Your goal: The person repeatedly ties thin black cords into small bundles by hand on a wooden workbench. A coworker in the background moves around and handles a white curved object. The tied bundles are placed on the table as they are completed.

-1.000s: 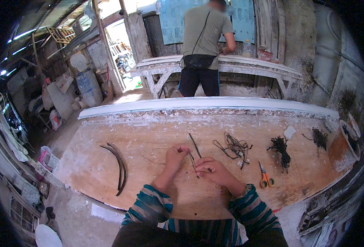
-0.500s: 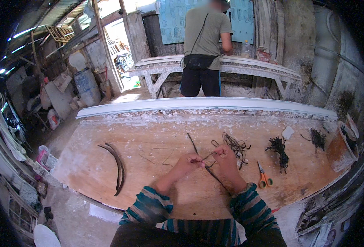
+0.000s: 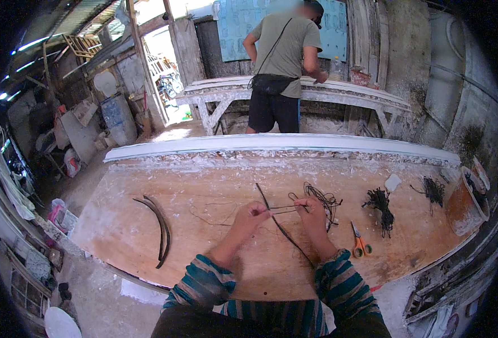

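Observation:
A thin dark cord (image 3: 285,212) stretches between my two hands in doubled strands, above the middle of the table. My left hand (image 3: 251,216) pinches it close to where it meets a thicker dark strip (image 3: 284,231). That strip runs diagonally from beyond my left hand down toward my right wrist. The other end of the cord is pinched between the fingertips of my right hand (image 3: 312,215). Just past my right hand lies a loose tangle of dark cord (image 3: 329,198). Scissors with orange handles (image 3: 361,245) rest to the right of my right forearm.
Two curved dark strips (image 3: 161,231) lie at left. Bundles of short black cords (image 3: 379,209) and a brownish bucket (image 3: 464,205) are at right. A long white moulding (image 3: 282,144) spans the table's (image 3: 114,225) far edge. Beyond, a person (image 3: 282,56) leans over a white bench (image 3: 209,90).
My hands have drawn a little apart, and the cord between them now looks straighter. The person at the far bench has leaned to the right, with an arm farther out.

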The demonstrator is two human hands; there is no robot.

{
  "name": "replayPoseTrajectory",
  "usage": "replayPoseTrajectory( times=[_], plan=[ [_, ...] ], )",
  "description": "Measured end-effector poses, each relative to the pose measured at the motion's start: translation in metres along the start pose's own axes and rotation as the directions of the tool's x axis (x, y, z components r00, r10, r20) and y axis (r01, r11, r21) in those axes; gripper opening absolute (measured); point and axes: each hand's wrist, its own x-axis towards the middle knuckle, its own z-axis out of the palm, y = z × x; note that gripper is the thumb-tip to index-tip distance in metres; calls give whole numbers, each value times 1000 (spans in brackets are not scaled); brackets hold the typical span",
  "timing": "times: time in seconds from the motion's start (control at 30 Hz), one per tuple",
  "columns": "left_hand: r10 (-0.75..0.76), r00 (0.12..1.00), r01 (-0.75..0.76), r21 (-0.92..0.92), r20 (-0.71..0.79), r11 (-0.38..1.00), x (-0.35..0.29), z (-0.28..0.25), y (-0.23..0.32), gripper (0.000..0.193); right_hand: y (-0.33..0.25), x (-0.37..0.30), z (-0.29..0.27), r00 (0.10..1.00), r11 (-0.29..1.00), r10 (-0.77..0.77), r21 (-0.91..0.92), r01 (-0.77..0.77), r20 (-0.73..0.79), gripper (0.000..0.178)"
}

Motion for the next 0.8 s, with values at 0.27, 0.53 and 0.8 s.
replayPoseTrajectory(
  times=[0.27,0.53,0.8],
  plan=[
    [177,930,-156,91,-322,984,24,-26,-33,6,-41,-16,6,786,982,-121,190,5,606,10],
    [102,961,-49,206,-256,977,13,-20,-12,8,-41,-17,4,705,950,-217,312,-7,675,11],
    [92,975,-67,128,-203,990,14,-13,-25,8,-52,-20,4,716,962,-235,265,72,657,11]
  ],
)
